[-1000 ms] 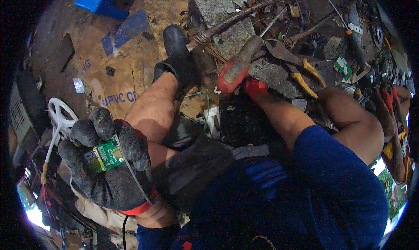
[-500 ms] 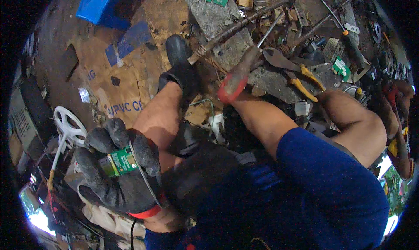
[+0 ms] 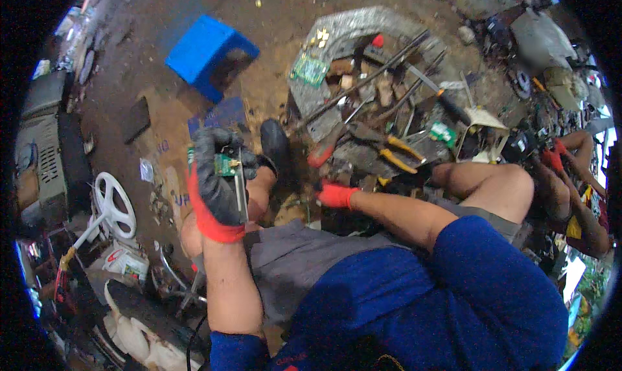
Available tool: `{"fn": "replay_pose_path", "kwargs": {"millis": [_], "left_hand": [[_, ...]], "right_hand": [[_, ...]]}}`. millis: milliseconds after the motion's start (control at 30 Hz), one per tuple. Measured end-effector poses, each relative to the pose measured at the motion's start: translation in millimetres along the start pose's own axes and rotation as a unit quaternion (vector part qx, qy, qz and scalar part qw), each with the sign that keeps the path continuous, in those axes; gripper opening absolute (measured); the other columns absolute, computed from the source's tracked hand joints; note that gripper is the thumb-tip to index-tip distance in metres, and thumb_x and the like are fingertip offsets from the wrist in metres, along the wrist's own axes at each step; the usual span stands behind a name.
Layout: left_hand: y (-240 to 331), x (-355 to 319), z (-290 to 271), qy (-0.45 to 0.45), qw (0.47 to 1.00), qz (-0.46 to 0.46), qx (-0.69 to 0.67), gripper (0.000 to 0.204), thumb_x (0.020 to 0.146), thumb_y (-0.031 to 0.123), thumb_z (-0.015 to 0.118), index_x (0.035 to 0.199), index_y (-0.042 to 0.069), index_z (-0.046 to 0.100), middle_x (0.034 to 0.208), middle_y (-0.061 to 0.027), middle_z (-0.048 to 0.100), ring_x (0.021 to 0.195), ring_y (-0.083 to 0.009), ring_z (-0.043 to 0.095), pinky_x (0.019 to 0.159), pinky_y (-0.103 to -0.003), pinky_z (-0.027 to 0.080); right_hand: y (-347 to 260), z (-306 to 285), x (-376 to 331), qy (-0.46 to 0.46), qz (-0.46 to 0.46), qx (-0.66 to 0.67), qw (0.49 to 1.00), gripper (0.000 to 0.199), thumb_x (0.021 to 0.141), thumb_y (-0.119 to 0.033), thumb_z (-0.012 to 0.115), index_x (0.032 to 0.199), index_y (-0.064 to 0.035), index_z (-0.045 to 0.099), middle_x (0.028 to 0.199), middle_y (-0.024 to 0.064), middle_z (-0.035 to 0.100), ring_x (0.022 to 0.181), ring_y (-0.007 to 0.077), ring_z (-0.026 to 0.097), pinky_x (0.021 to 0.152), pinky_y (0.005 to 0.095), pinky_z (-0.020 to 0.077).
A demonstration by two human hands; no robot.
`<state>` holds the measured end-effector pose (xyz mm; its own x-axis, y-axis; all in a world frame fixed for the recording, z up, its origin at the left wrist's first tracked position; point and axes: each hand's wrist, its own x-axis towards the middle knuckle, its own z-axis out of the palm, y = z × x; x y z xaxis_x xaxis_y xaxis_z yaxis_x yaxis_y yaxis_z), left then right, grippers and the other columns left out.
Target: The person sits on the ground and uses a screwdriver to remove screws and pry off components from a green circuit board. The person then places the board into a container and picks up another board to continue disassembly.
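Circuit board: a small green circuit board sits up in front of the person's knee, pinched in the left hand, its face turned toward the camera, likely so the parts on it can be seen.
Left hand: the left hand, in a black glove with a red cuff, is clenched around the board, fingers curled over its top edge and thumb behind; a thin metal strip or wire hangs down from the board along the palm.
Right hand: the right hand, in a red-cuffed glove, reaches forward and low toward the pile of tools; its fingers are hidden by the clutter, so whether it grips anything cannot be told.
Tools: yellow-handled pliers and a red-handled tool lie just past the right hand, within easy reach, among long metal rods.
Work slab: a grey stone slab carries the scrap, with another green board on its near edge.
Boot: a black boot rests on the dirt between the two hands.
Surroundings: a blue box stands on the ground further out; a white fan wheel lies to the left.
Other person: a second person's gloved hand shows at the right edge.
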<state>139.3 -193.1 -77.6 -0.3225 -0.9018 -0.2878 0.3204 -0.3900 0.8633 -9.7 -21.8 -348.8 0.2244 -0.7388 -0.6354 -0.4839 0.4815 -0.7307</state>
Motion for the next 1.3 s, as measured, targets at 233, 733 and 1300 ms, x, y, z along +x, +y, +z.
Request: {"fn": "replay_pose_path", "kwargs": {"millis": [233,733,1300], "left_hand": [[-20.6,-15.2,34.4,0.006,0.985,0.100,0.141,0.029,0.095,0.033,0.056,0.110,0.009,0.061,0.094,-0.0037,0.061,0.074,-0.0156,0.059,0.061,-0.028,0.048],[-109.9,-78.9,130.7,-0.193,0.929,0.093,0.301,0.030,0.086,0.012,0.068,0.114,0.003,0.060,0.101,-0.0048,0.066,0.086,-0.0153,0.062,0.077,-0.029,0.051],[-138.1,-65.8,122.6,-0.198,0.964,-0.110,0.141,0.031,0.088,0.024,0.067,0.111,0.003,0.063,0.101,-0.0047,0.065,0.091,-0.0164,0.060,0.080,-0.032,0.048]], "right_hand": [[-112.8,-90.3,-144.3,-0.011,-0.113,-0.053,0.992,0.074,0.092,-0.041,0.048,0.145,0.0029,0.021,0.136,0.0299,0.045,0.125,0.0393,0.047,0.105,0.0412,0.0373],[-59.2,-175.8,-255.1,0.249,-0.254,0.207,0.911,0.057,0.094,-0.033,0.055,0.141,-0.0042,0.038,0.135,0.0155,0.051,0.123,0.0228,0.047,0.105,0.0353,0.0353],[-61.9,-157.3,-258.1,0.098,-0.197,0.434,0.873,0.057,0.088,-0.014,0.060,0.142,-0.0108,0.041,0.127,0.0069,0.055,0.113,0.0157,0.052,0.096,0.0321,0.0436]]}}
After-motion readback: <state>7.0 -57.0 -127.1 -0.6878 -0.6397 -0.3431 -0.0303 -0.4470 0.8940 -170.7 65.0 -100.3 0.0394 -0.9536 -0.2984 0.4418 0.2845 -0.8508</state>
